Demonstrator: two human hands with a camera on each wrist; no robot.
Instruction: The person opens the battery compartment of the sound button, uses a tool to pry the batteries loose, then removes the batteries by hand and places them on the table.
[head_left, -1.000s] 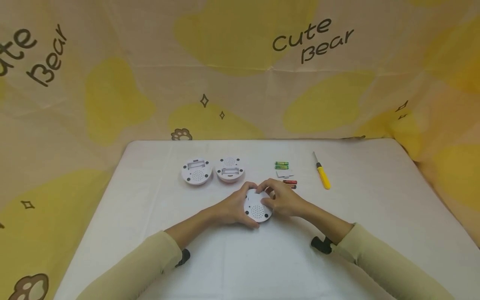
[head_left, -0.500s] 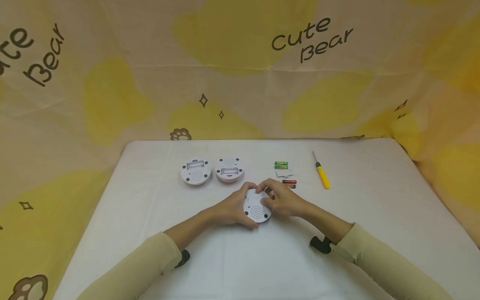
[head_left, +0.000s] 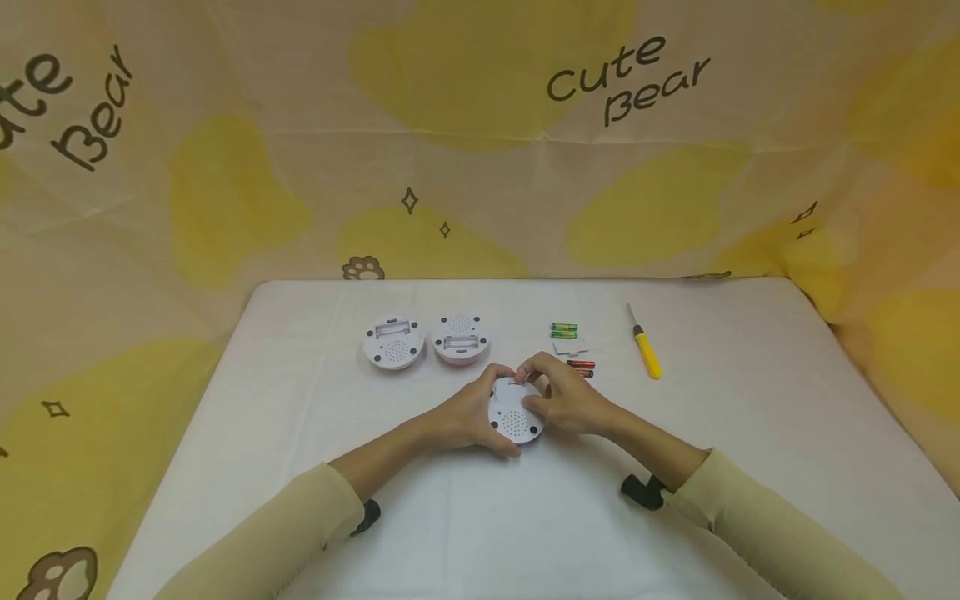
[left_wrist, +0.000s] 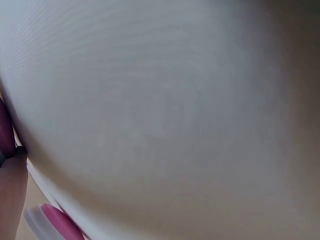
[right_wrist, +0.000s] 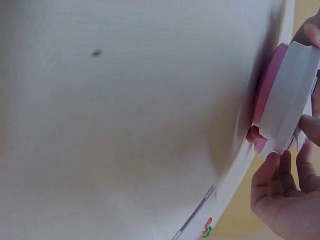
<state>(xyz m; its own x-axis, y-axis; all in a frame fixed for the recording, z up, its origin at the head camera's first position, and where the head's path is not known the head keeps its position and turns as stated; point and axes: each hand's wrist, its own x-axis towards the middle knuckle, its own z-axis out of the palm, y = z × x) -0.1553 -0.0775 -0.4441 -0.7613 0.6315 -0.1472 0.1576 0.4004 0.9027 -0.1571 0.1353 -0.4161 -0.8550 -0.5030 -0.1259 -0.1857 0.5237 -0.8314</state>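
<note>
A round white device (head_left: 516, 423) lies with its underside up, showing speaker holes and dark rubber feet; its pink top shows in the right wrist view. My left hand (head_left: 467, 412) grips it around the left side, thumb at the near edge and fingers at the far edge. Curled at its far right, my right hand (head_left: 567, 398) has its thumb on the underside and index fingertip at the edge of the battery cover (head_left: 507, 394). In the right wrist view my right hand (right_wrist: 287, 200) has its fingertips right at the device's rim, beside a thin white flap.
Two similar devices, one on the left (head_left: 394, 348) and one beside it (head_left: 460, 342), show uncovered battery bays. On the right are green batteries (head_left: 564, 327), white covers (head_left: 570, 347), red batteries (head_left: 581, 364) and a yellow-handled screwdriver (head_left: 648, 354) on the white table (head_left: 450, 533).
My right index fingertip has shifted slightly up and right at the device's far edge, and more of the slot there shows. My left hand keeps its grip.
</note>
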